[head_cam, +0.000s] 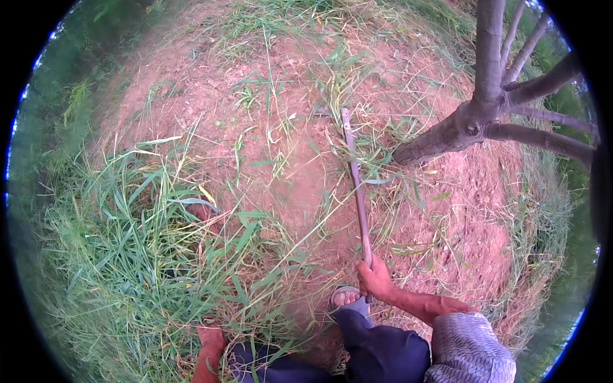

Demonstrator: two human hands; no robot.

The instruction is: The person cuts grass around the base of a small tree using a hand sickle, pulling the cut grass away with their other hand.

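Observation:
My right hand (376, 277) is wrapped around the near end of a long wooden handle (360, 206), which looks like that of a hoe. The handle slants away from me over bare soil to a tuft of grass (341, 81). What seems to be a small metal blade (323, 114) sticks out leftward at its far end, partly covered. Low on the left, my left hand (210, 332) is at the edge of a thick heap of long green grass (158, 239). Its fingers are hidden among the stems, so whether it grips any cannot be told.
A forked tree trunk (436, 136) rises to the right of the handle's far end, with branches (541, 139) reaching over the right side. My sandalled foot (347, 299) is beside the handle's near end. Loose cut stalks lie across the reddish soil (301, 177).

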